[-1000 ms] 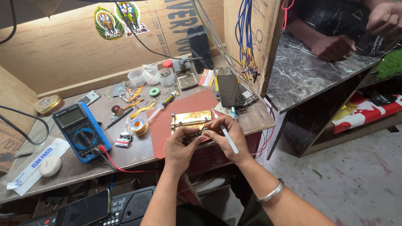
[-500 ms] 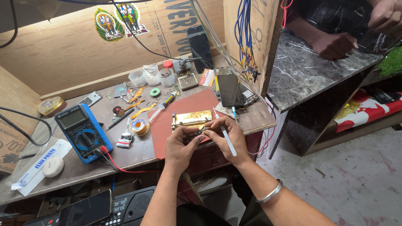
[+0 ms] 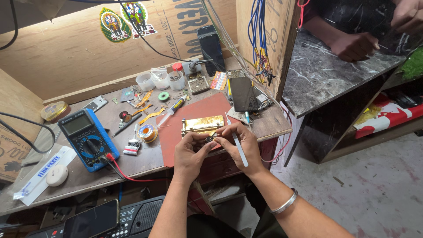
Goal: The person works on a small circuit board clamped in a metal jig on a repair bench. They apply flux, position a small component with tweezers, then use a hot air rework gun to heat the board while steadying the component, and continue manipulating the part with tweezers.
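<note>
Head view: both hands meet over the red mat [image 3: 176, 132] near the desk's [image 3: 88, 176] front edge. Left hand [image 3: 188, 154] and right hand [image 3: 240, 143] pinch a small dark chip [image 3: 210, 139] between fingertips; the right also clasps white tweezers [image 3: 238, 143], beside a gold holder [image 3: 202, 124].

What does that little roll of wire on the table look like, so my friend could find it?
Start at the blue meter on the wooden table. Just right of it, before the red mat, lies the solder spool: the only round reel, wound with shiny wire.
</note>
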A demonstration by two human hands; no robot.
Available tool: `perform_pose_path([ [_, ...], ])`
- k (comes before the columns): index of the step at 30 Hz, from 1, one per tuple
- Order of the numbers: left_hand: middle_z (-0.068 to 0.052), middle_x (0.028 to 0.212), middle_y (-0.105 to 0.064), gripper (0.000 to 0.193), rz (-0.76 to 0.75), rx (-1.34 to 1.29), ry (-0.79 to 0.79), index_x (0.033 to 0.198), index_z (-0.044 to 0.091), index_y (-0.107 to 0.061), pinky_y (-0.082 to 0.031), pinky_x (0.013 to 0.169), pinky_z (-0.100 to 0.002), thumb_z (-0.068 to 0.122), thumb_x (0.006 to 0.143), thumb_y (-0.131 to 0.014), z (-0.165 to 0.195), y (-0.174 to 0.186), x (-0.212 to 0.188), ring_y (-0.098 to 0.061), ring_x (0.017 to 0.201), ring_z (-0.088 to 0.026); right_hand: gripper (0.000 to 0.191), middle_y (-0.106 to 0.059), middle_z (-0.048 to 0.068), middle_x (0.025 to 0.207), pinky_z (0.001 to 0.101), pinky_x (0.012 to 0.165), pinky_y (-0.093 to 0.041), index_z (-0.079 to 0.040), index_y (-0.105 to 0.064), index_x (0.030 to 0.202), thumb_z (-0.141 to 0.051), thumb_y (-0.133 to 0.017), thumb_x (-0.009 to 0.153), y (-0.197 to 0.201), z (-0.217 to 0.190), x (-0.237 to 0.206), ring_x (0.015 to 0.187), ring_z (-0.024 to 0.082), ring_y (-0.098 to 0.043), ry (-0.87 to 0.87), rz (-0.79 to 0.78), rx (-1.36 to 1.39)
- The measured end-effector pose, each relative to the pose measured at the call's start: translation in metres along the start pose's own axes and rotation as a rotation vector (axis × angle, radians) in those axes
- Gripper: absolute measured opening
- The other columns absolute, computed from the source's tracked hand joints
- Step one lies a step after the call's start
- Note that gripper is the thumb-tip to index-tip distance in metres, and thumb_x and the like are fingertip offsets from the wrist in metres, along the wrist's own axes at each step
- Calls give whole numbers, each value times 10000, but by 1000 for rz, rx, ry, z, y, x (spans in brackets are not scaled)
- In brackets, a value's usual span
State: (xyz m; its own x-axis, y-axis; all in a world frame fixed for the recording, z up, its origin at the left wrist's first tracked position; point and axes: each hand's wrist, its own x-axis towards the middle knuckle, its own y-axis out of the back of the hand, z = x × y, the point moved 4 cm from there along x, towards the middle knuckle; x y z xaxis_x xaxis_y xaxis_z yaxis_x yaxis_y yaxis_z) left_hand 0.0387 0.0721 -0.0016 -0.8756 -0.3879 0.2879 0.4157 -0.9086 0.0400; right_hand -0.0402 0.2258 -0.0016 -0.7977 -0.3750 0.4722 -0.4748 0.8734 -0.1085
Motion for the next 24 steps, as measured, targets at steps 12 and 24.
perform_pose_path([
  [12, -61, 946, -760, 255, 19, -19, -11, 1092, -13, -672, -589, 740, -225, 64, 876, -784, 4, 2, 3, -707, 859, -73, 169, -739, 89, 1082, 289, 837, -624, -32, -602, 972, -4, -751, 896, 0, -1, 11, 952, 120, -729, 41, -86, 17],
  [24, -49, 847, -732, 227, 71, 3, 31, 1088, -27, -686, -512, 605, -210, 67, 896, -762, -3, 3, 10, -646, 743, -60, 124, -747, 104, 1044, 300, 787, -593, -8, -643, 977, 36, -730, 901, 3, -15, 26, 949, 149, -716, 160, -241, -124],
])
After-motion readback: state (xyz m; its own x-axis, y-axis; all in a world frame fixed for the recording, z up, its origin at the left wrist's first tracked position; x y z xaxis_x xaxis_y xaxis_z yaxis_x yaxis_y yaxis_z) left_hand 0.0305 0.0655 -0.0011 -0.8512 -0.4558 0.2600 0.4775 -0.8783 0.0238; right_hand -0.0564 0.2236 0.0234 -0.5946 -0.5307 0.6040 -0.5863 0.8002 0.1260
